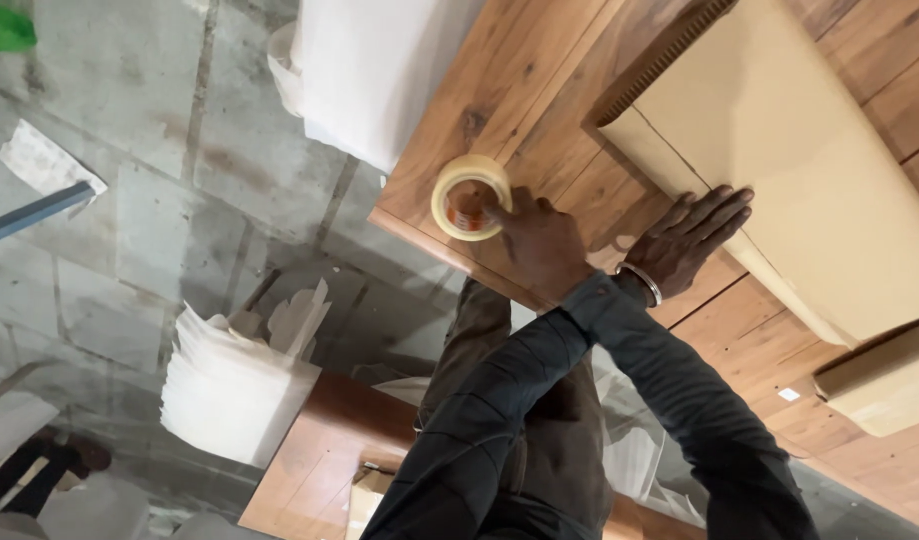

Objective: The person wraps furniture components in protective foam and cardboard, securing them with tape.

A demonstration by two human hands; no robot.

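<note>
Head view: the left hand [540, 245] has its fingers curled around the rim of a tape roll [470, 197], fingertips reaching into the core, so it is closed on the roll, though how firmly cannot be told. The roll lies near the corner of the wooden table [500, 90], close to the edge. It should be light and rigid, a stiff ring that will not deform under a pinch; its smooth outer wrap may be a little slick, and the sticky free end, not visible here, would cling if touched. The best hold is probably through the hole, fingers inside and thumb on the outer face, or across the flat sides. It looks pale yellow and translucent, with a brownish core showing through the centre. The right hand [695, 235], with a metal bangle [642, 282] at the wrist, lies flat and open, fingers spread, pressing on the edge of a large tan cardboard sheet [780, 140] on the table; it grips nothing. Its corrugated edge shows along the top. Beside the table hangs a white foam sheet [370, 70], and more white sheets [230, 385] sit stacked on the concrete floor [130, 200].
</note>
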